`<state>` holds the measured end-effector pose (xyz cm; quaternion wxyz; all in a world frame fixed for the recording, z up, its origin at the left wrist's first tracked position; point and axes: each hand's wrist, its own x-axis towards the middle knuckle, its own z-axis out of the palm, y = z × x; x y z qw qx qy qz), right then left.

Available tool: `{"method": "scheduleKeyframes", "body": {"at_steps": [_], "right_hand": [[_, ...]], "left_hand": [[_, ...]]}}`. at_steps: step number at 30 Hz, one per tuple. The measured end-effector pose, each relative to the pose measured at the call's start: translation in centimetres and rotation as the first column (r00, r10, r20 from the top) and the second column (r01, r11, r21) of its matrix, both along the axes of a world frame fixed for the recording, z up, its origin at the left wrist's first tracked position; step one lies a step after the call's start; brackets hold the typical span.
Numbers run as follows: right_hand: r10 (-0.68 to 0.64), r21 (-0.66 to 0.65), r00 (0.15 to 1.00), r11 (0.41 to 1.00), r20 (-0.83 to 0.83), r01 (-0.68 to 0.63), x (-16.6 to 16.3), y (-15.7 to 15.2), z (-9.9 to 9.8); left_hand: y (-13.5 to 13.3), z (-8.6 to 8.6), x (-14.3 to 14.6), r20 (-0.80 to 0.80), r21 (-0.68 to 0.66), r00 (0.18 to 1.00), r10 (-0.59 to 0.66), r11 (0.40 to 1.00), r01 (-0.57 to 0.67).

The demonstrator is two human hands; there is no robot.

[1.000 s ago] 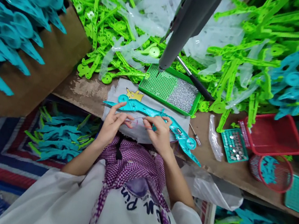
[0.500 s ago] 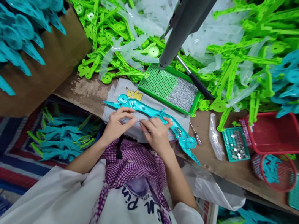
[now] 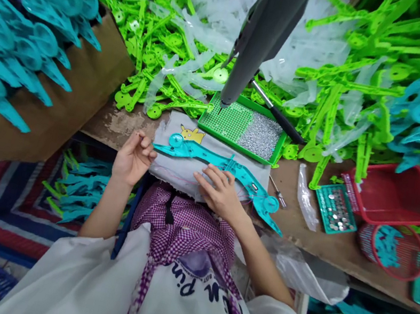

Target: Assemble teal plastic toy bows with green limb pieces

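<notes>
A long curved turquoise plastic part (image 3: pixel 210 154) lies on a grey cloth (image 3: pixel 179 169), its inner side facing up, with small fittings near its right end. A thin pinkish wire or thread crosses the cloth below it. Beyond the part's left tip, my left hand (image 3: pixel 133 158) is raised with the fingers curled and the fingertips pinched; what they hold, if anything, is too small to make out. My right hand (image 3: pixel 220 191) rests over the cloth at the part's lower edge, fingers stretched and apart, seemingly holding nothing.
A grey power screwdriver (image 3: pixel 257 41) hangs above a green tray (image 3: pixel 203 123) of screws. Lime-green parts (image 3: pixel 161 62) and translucent pieces are heaped behind. At right are a small screwdriver (image 3: pixel 280 195), a teal tray (image 3: pixel 346 232) and a red bin (image 3: pixel 402 193). A cardboard box (image 3: pixel 99 67) of turquoise parts stands left.
My left hand has moved left, away from my right hand, and lifted off the middle of the turquoise part. My right hand's fingers have spread out. The part stays in place.
</notes>
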<state>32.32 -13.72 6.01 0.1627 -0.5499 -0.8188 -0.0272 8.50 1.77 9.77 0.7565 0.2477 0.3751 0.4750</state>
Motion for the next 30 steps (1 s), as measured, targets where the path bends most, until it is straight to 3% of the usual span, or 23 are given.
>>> {"method": "scheduleKeyframes", "body": {"at_steps": [3,6,8,11,13,15,17,19,21,23,24,25,27,28,30], "right_hand": [[-0.080,-0.058,0.997,0.995,0.004,0.080,1.1,-1.1,0.2],[-0.162,-0.128,0.986,0.978,0.042,0.166,2.3,-2.2,-0.2],[-0.158,-0.154,0.986,0.974,0.049,0.164,3.0,-2.6,-0.6],[-0.143,-0.171,0.989,0.974,0.043,0.149,3.3,-2.9,-0.9],[-0.184,-0.183,0.983,0.965,0.031,0.186,3.4,-3.2,-1.0],[-0.240,-0.198,0.971,0.951,0.018,0.239,3.4,-3.5,-0.9],[-0.270,-0.218,0.963,0.939,0.009,0.265,3.5,-3.7,-0.8],[-0.256,-0.250,0.967,0.936,0.009,0.250,3.7,-3.7,-0.7],[-0.220,-0.265,0.975,0.939,0.021,0.218,3.9,-3.6,-0.7],[-0.195,-0.251,0.980,0.947,0.049,0.201,4.0,-3.5,-0.8],[-0.188,-0.235,0.980,0.952,0.064,0.198,4.0,-3.4,-0.9],[-0.180,-0.216,0.981,0.957,0.076,0.192,4.0,-3.4,-1.0],[-0.156,-0.183,0.984,0.968,0.087,0.169,4.0,-3.4,-1.1],[-0.143,-0.171,0.986,0.973,0.090,0.157,3.9,-3.6,-1.2],[-0.125,-0.165,0.987,0.976,0.098,0.140,3.9,-3.9,-1.0]], "left_hand": [[1.3,0.4,-1.6,-0.063,0.233,0.994,0.086,0.970,-0.069],[3.7,0.2,-2.9,-0.204,0.508,0.948,0.243,0.854,-0.110],[5.3,-0.6,-3.5,-0.360,0.619,0.869,0.338,0.784,-0.048],[5.9,-2.3,-4.3,-0.556,0.641,0.730,0.397,0.764,0.073],[4.5,-3.4,-4.8,-0.619,0.652,0.669,0.412,0.744,0.144],[2.1,-4.2,-5.6,-0.712,0.661,0.553,0.433,0.678,0.321],[-0.4,-4.6,-6.6,-0.816,0.559,0.480,0.322,0.653,0.511],[-2.4,-4.1,-7.9,-0.905,0.377,0.418,0.072,0.588,0.715],[-3.6,-2.9,-9.1,-0.942,0.231,0.310,-0.130,0.421,0.877],[-3.7,-1.3,-9.7,-0.957,0.198,0.249,-0.147,0.294,0.935],[-3.2,-0.7,-9.5,-0.960,0.221,0.260,-0.101,0.294,0.930],[-2.3,-0.3,-9.0,-0.956,0.262,0.290,-0.036,0.334,0.905],[0.6,-0.5,-7.1,-0.925,0.378,0.342,0.165,0.492,0.784],[2.4,-1.1,-5.9,-0.912,0.409,0.311,0.268,0.542,0.734],[5.9,-3.0,-3.5,-0.893,0.421,0.226,0.390,0.541,0.728]]}}
